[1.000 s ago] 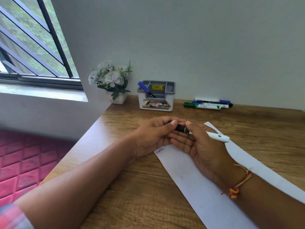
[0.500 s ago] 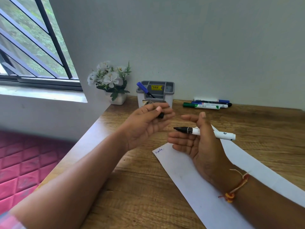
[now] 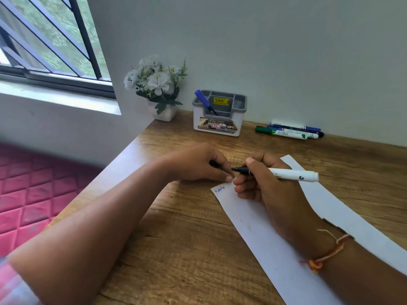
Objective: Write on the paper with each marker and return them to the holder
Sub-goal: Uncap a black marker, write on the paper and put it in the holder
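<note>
A long white paper strip (image 3: pixel 262 236) lies diagonally on the wooden desk, with small blue writing at its top corner. My right hand (image 3: pixel 266 186) grips an uncapped white marker with a black tip (image 3: pixel 293 174), the tip pointing left just above the paper's top edge. My left hand (image 3: pixel 198 165) rests on the desk beside the paper's corner, curled around the black cap (image 3: pixel 214 164), which is mostly hidden. The grey and white holder (image 3: pixel 219 116) stands at the back with one blue marker (image 3: pixel 203 101) in it.
Three loose markers (image 3: pixel 288 131), green, blue and black, lie by the wall right of the holder. A white flower pot (image 3: pixel 159 89) stands left of the holder. The desk's left edge drops to a red mattress (image 3: pixel 33 194).
The cap came off the marker into my left hand. Both hands then dropped to the desk, the left pressing near the paper's corner and the right bringing the bare tip down toward the paper.
</note>
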Action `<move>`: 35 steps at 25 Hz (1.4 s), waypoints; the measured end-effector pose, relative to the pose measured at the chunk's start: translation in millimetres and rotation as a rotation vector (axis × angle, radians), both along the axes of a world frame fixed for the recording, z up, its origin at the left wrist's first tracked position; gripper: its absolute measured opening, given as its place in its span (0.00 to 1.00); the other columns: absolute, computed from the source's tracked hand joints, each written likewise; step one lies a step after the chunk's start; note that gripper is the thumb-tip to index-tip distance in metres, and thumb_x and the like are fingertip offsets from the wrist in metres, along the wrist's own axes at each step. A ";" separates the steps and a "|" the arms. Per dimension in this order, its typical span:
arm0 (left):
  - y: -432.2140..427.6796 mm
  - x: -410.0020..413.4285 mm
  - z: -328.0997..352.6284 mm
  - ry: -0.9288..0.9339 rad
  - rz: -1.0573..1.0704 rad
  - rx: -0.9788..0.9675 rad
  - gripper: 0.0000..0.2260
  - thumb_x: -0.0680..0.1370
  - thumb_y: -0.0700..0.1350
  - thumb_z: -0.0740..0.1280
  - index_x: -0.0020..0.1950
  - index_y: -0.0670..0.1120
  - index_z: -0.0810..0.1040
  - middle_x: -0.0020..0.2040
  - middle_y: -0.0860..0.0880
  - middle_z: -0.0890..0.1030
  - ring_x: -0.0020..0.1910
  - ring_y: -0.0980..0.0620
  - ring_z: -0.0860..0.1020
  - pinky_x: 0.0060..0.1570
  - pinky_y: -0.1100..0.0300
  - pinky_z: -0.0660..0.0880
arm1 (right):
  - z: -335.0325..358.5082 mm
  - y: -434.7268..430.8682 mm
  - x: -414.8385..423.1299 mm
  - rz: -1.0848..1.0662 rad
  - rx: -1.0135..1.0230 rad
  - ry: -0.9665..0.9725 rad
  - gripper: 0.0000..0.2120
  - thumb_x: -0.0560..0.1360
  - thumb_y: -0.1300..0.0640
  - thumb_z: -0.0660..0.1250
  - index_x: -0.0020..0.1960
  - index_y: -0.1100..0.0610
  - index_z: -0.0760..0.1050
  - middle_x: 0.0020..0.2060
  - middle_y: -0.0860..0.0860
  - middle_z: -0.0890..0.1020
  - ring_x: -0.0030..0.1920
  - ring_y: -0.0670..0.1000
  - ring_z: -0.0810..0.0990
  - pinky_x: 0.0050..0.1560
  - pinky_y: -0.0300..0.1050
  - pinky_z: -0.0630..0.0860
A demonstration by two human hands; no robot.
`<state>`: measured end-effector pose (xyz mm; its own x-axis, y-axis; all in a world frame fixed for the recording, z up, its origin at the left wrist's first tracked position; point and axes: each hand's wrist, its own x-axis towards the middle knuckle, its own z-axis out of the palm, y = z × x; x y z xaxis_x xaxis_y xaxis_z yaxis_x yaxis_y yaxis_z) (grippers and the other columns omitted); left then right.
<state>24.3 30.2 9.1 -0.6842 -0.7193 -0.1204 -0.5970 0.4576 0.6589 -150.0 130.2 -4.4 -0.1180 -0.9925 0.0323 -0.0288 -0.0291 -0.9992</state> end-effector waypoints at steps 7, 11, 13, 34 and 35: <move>-6.5 -1.9 -4.3 0.001 -0.028 -0.018 0.08 0.74 0.48 0.75 0.52 0.56 0.86 0.35 0.58 0.79 0.34 0.63 0.73 0.33 0.74 0.67 | -2.1 -0.5 -11.3 -0.009 -0.069 0.408 0.01 0.77 0.53 0.71 0.48 0.48 0.80 0.38 0.47 0.89 0.42 0.46 0.88 0.43 0.47 0.85; -10.8 -0.5 -6.7 0.009 -0.067 -0.014 0.08 0.75 0.49 0.75 0.52 0.57 0.86 0.32 0.61 0.77 0.33 0.64 0.72 0.33 0.73 0.66 | 2.2 -2.8 -20.9 0.129 -0.015 0.712 0.06 0.73 0.50 0.76 0.43 0.38 0.82 0.40 0.28 0.82 0.42 0.30 0.81 0.38 0.24 0.74; -12.3 0.1 -7.3 0.011 -0.080 -0.005 0.08 0.75 0.48 0.75 0.53 0.57 0.86 0.31 0.63 0.76 0.32 0.65 0.72 0.33 0.73 0.66 | 1.8 -8.7 -22.7 0.179 0.029 0.719 0.07 0.74 0.53 0.75 0.45 0.40 0.84 0.40 0.34 0.84 0.43 0.34 0.81 0.36 0.24 0.72; -14.2 -0.1 -7.4 0.030 -0.090 0.020 0.08 0.76 0.44 0.74 0.53 0.54 0.86 0.28 0.64 0.76 0.30 0.64 0.72 0.30 0.73 0.66 | -13.6 -4.8 -15.0 -0.027 0.069 0.631 0.03 0.69 0.47 0.75 0.41 0.45 0.86 0.36 0.41 0.85 0.39 0.40 0.82 0.31 0.31 0.73; -14.0 -0.4 -7.2 0.026 -0.089 0.018 0.08 0.76 0.44 0.74 0.53 0.55 0.86 0.28 0.64 0.76 0.30 0.64 0.72 0.30 0.73 0.66 | -13.5 -5.0 -15.3 -0.035 0.078 0.616 0.03 0.69 0.48 0.75 0.41 0.45 0.86 0.36 0.41 0.85 0.39 0.40 0.82 0.31 0.34 0.73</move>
<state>24.0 16.2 1.9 -0.7485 -0.6533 -0.1141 -0.5370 0.4961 0.6823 -165.2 125.1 -17.9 -0.1329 -0.9906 0.0320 -0.6002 0.0547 -0.7980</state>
